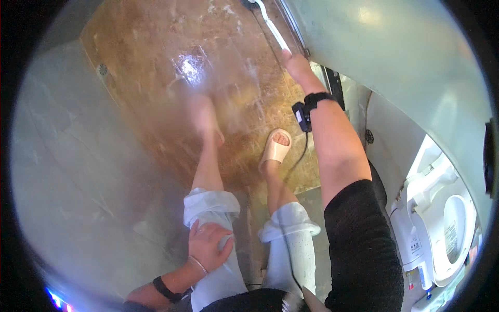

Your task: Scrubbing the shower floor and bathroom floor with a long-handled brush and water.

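My right hand (299, 69) is closed around the white handle (277, 36) of a long tool at the upper right. The handle bends near its far end, and a dark head (250, 4) shows only partly at the top edge. My left hand (210, 243) rests with its fingers apart on the rolled-up light trouser leg (216, 265), holding nothing. Below both hands, my feet stand on a brown, worn-looking floor (234, 97). A beige slide sandal (276, 147) is on the right foot; haze blurs the left foot. A black device (302, 116) with a cable is strapped at my right wrist.
A pale curved panel (390, 50) fills the upper right, its metal-edged side close to my right hand. A white toilet (423, 230) with its lid raised stands at the right. Grey wall or floor surface (78, 156) lies left, with a round drain cover (102, 70) beside the brown floor.
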A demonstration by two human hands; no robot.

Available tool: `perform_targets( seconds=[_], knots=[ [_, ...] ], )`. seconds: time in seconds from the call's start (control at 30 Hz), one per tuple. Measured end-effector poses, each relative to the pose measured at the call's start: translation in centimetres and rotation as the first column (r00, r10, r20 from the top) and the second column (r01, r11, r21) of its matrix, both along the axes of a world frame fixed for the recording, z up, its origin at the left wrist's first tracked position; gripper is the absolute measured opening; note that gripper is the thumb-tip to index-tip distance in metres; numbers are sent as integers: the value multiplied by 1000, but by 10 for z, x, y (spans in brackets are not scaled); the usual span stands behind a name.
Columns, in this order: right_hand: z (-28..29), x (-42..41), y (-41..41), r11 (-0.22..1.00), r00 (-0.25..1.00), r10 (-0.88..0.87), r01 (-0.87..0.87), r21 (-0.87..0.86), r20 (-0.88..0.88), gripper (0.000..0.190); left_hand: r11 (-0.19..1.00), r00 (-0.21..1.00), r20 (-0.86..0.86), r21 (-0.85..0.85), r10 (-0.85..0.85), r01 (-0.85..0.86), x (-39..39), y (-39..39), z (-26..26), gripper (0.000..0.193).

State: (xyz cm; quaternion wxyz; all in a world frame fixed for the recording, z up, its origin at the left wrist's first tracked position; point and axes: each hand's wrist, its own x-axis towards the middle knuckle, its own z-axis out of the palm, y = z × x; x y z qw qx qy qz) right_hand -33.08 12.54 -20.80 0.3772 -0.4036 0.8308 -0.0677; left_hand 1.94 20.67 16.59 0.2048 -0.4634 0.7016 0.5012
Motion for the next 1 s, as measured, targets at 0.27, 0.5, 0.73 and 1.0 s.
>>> perform_targets(
  seconds=[0.27, 0.5, 0.73, 1.0],
  knots=[
    [150, 19, 427, 606, 995, -95, 88, 791, -39, 55, 999, 999, 30, 22, 38, -38, 13, 6, -1, 13],
    [35, 7, 139, 941, 977, -206, 212, 263, -50, 55, 999, 999, -10, 0, 35, -35, 3, 6, -3, 13],
    [30, 9, 125, 977, 974, -163, 138, 162, 154, 46, 999, 998, 36, -15, 50, -50, 6, 16, 3, 13],
    [121, -4, 333, 759, 998, 64, -36, 651, -19, 51, 993, 993, 25, -25, 118, -118, 8, 20, 8, 12]
  ],
)
